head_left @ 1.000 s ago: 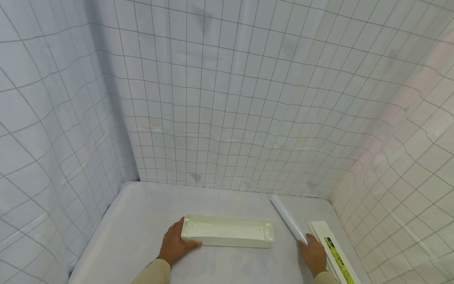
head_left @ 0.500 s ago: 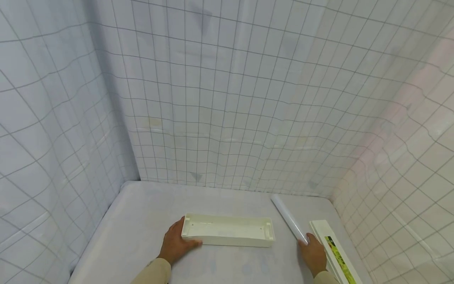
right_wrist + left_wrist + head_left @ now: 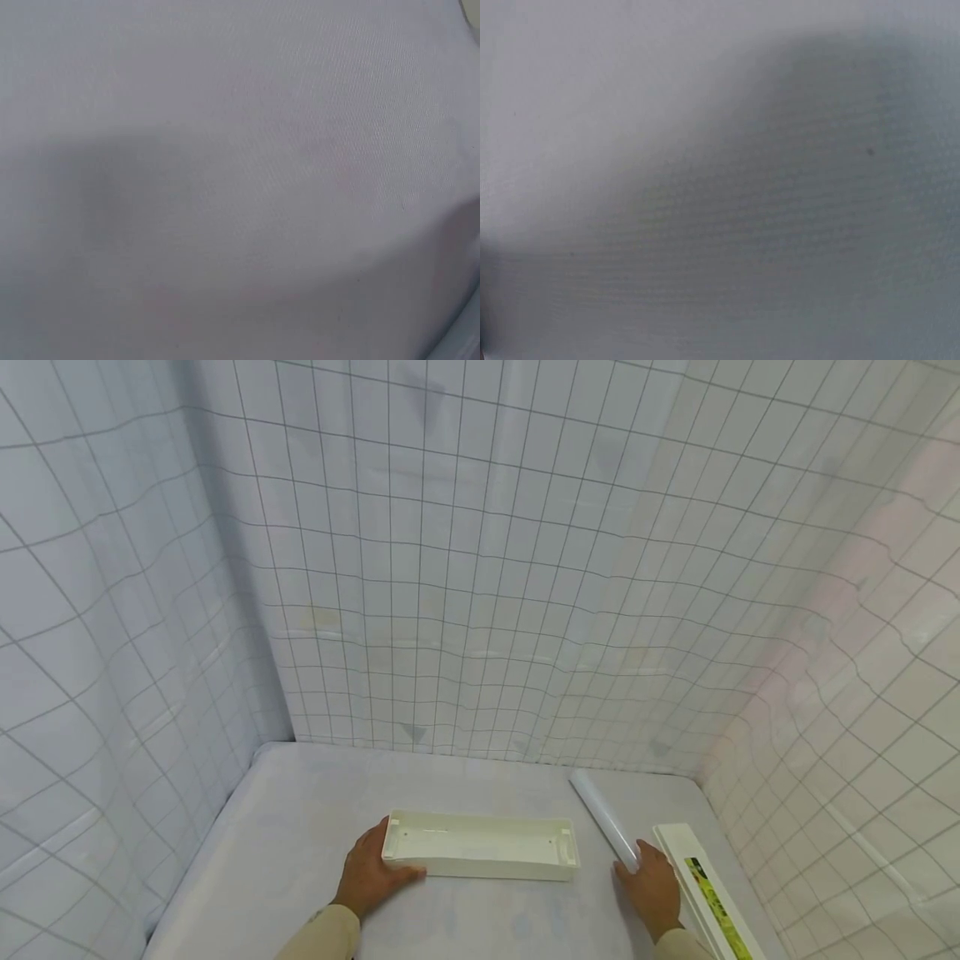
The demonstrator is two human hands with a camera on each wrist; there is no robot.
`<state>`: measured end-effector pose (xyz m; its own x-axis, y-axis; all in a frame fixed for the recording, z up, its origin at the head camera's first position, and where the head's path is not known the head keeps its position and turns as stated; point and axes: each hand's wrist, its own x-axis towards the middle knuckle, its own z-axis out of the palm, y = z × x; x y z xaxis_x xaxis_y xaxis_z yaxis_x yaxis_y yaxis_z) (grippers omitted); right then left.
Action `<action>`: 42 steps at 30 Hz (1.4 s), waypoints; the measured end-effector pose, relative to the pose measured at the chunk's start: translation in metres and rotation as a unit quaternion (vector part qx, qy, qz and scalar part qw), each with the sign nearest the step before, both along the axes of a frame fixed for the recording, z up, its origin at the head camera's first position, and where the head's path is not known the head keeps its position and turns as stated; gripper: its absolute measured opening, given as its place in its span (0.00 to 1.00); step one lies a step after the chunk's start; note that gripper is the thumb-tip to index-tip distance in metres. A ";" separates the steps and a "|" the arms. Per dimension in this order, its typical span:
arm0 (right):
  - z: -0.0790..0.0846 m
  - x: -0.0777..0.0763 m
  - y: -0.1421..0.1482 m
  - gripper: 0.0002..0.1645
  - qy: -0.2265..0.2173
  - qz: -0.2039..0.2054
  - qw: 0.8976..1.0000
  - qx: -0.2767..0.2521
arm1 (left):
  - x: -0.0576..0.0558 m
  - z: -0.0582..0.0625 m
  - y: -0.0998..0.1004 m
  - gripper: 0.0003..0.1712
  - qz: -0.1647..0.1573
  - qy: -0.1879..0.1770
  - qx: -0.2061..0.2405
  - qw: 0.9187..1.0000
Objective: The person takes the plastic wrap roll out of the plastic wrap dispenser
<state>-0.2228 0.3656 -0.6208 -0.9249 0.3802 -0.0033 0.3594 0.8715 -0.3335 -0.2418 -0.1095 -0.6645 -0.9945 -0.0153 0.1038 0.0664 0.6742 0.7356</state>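
Observation:
In the head view, a long, shallow, cream plastic box [image 3: 480,843] lies with its open side up on the white surface. My left hand [image 3: 369,872] grips its left end, the thumb along the near wall and the fingers behind the end. To the right, a shiny, whitish roll of cling film [image 3: 603,814] lies at a slant. My right hand [image 3: 651,889] pinches its near end between thumb and fingers. The left wrist view shows only shaded white cloth. A pale curved edge, probably the roll [image 3: 457,341], enters the right wrist view at the lower right.
Just right of my right hand lies a long white lid [image 3: 697,877] with a green and yellow label. White gridded sheets [image 3: 465,610] rise at the back and on both sides of the white-covered surface [image 3: 330,785].
My right hand has shifted a little left and away from me, and the roll's near end has moved slightly left with it. The left hand and the box are nearly still.

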 end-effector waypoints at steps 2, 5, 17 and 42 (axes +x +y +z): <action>-0.002 -0.001 -0.002 0.43 0.003 0.009 1.000 0.003 | 0.000 -0.001 0.000 0.70 0.000 0.003 -0.001 1.000; -0.003 -0.003 -0.005 0.43 0.008 0.021 1.000 0.008 | 0.001 -0.002 -0.001 0.71 -0.001 0.007 0.003 1.000; 0.011 -0.014 -0.006 0.44 0.038 0.099 0.994 0.017 | 0.005 0.004 -0.024 0.77 -0.034 0.001 -0.027 0.999; 0.095 -0.045 0.011 0.41 0.060 0.172 0.979 0.091 | -0.032 0.140 -0.113 0.69 -0.101 0.102 -0.241 0.960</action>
